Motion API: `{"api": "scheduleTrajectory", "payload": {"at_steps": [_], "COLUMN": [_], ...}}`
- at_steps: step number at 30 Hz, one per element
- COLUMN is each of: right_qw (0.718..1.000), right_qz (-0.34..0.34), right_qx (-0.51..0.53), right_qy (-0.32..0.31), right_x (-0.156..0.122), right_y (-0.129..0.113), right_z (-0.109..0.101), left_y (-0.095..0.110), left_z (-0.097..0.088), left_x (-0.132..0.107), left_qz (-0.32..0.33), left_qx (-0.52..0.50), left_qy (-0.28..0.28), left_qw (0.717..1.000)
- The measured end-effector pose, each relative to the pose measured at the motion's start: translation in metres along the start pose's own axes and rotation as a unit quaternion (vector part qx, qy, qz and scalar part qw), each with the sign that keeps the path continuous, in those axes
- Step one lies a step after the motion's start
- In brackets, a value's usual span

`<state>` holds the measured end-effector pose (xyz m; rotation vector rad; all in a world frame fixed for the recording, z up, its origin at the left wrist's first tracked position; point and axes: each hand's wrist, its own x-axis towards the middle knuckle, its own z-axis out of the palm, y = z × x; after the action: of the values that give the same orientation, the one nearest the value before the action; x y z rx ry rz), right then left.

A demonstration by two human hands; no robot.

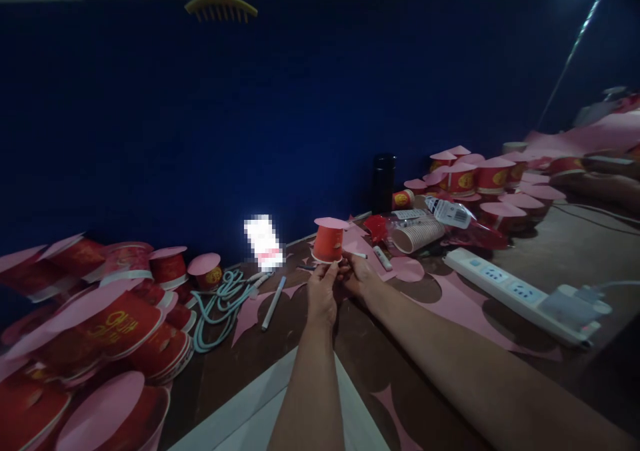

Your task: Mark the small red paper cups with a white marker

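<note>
A small red paper cup stands upside down, rim downward, with a pink paper disc lying across its top. My left hand is closed on the cup's lower rim, fingers at the front. Close beside it, my right hand is closed at the cup's right side, and a thin white pen sticks out by its fingers. The fingertips of both hands partly hide each other. On the brown table to the left lies a white marker.
Red cups with pink discs crowd the left, more the right. Nearby are a lit phone, coiled cable, glue stick, cup stack, power strip and pink paper scraps. Another person's arm shows far right.
</note>
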<state>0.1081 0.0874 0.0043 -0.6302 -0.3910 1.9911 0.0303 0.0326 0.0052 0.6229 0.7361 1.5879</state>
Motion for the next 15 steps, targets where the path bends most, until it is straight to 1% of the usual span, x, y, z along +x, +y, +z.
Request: {"api": "scheduleTrajectory", "payload": {"at_steps": [2, 3, 6, 8, 12, 15], "right_qw": [0.999, 0.999, 0.998, 0.998, 0.999, 0.999], "right_qz": [0.014, 0.014, 0.008, 0.008, 0.014, 0.003], "right_qx": [0.016, 0.022, 0.034, 0.033, 0.011, -0.015], "right_qy": [0.024, 0.033, 0.051, 0.054, 0.045, 0.030], "right_x": [0.002, 0.002, 0.004, 0.004, 0.001, 0.001], "right_y": [-0.002, -0.003, -0.005, -0.006, -0.005, -0.004], "right_z": [0.000, 0.000, 0.000, 0.001, 0.002, 0.001], "left_y": [0.001, 0.003, 0.007, 0.010, 0.012, 0.008], "left_z": [0.000, 0.000, -0.002, -0.004, -0.003, -0.001], "left_x": [-0.001, -0.001, 0.000, 0.001, 0.001, 0.001], "left_qz": [-0.001, -0.003, -0.015, -0.027, -0.029, -0.018], "left_qx": [-0.025, -0.053, -0.143, -0.169, -0.157, -0.128], "left_qy": [-0.004, 0.004, 0.052, 0.072, 0.083, 0.059], "left_qw": [1.000, 0.999, 0.988, 0.983, 0.984, 0.990]}}
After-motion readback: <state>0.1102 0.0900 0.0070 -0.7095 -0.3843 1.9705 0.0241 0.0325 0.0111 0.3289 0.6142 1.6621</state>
